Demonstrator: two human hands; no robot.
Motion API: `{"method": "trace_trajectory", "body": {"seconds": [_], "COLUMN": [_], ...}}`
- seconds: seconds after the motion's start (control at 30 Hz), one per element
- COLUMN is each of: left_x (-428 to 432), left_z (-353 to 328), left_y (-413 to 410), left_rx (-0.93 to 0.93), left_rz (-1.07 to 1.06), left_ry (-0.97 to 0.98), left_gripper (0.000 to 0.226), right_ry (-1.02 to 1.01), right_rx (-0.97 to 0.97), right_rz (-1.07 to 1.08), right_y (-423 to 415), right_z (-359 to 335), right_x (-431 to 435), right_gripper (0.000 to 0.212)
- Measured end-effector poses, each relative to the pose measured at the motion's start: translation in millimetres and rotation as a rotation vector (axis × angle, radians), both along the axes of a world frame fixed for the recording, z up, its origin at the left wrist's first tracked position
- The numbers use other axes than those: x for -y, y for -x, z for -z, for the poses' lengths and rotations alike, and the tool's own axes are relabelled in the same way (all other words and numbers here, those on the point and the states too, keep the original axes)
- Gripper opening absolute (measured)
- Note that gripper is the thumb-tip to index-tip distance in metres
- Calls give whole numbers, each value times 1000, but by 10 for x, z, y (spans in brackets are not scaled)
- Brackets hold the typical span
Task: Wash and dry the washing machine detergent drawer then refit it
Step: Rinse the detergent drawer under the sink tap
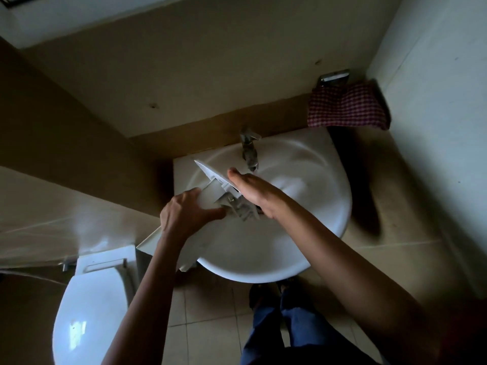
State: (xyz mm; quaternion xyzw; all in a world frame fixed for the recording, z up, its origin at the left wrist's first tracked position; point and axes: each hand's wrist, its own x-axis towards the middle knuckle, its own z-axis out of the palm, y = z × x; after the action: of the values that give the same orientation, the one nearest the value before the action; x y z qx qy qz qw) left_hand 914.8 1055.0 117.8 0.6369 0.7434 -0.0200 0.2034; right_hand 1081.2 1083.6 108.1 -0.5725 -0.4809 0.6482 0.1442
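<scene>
- The detergent drawer (212, 173) is up in the air over the sink (263, 270), in the middle of the bowl. It is tilted, with its flat white front pointing up to 11 o'clock.
- The left grip (184, 212) is clenched round the drawer's body from the 8 o'clock side.
- The right grip (250, 191) holds the drawer from the 3 o'clock side. Its thumb lies on the flat front. Its fingers are tucked under, so I cannot see them well.
- The tap (249, 151) is at 12 o'clock on the sink, just past the drawer. The picture is too blurry to tell if water is running.
- I think this is the washing part. It is not dry yet.
- To do it well, hold the drawer low in the bowl so water does not splash out.
- Turn the open cups to face the tap, so water gets into every little corner.
- Hold tight with one grip and rub with the other. Wet plastic is slippery.
- Tip it at the end so the water runs out.
- A red checked towel (345, 106) hangs at 2 o'clock, good for drying later.
- A toilet (89, 312) sits at 7 o'clock.
</scene>
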Motion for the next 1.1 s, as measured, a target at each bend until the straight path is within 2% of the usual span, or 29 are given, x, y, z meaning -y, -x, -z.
{"method": "trace_trajectory", "body": {"seconds": [0.13, 0.17, 0.27, 0.3, 0.47, 0.73, 0.83, 0.93, 1.0, 1.07, 1.1], "left_x": [-30, -28, -6, 3, 12, 107, 165, 208, 252, 260, 252], "left_z": [44, 45, 50, 55, 41, 112, 73, 54, 49, 79, 78], "left_y": [78, 92, 130, 148, 275, 334, 317, 336, 432, 540, 585], "left_rx": [105, 132, 205, 226, 418, 800, 870, 987, 1062, 1085, 1089], "left_rz": [-88, -106, -161, -188, -328, -612, -631, -614, -585, -620, -641], "left_ry": [7, 13, 32, 37, 40, 85, 138, 230, 278, 269, 218], "left_gripper": [68, 69, 73, 73, 67, 74, 75, 53, 66, 101, 101], "right_ry": [-156, -168, -149, -133, -131, -409, -451, -470, -469, -459, -462], "right_rx": [69, 98, 200, 205, 250, 241, 262, 254, 238, 188, 167], "right_rz": [-96, -124, -199, -212, -320, -185, -224, -263, -289, -293, -297], "right_y": [-101, -104, -82, -79, -115, -59, -35, -16, 15, 55, 78], "right_z": [-150, -137, -103, -65, 148, 394, 377, 401, 377, 344, 321], "right_x": [44, 51, 42, 24, -40, -209, -302, -416, -481, -540, -566], "right_gripper": [68, 73, 109, 110, 73, 29, 28, 33, 33, 24, 24]}}
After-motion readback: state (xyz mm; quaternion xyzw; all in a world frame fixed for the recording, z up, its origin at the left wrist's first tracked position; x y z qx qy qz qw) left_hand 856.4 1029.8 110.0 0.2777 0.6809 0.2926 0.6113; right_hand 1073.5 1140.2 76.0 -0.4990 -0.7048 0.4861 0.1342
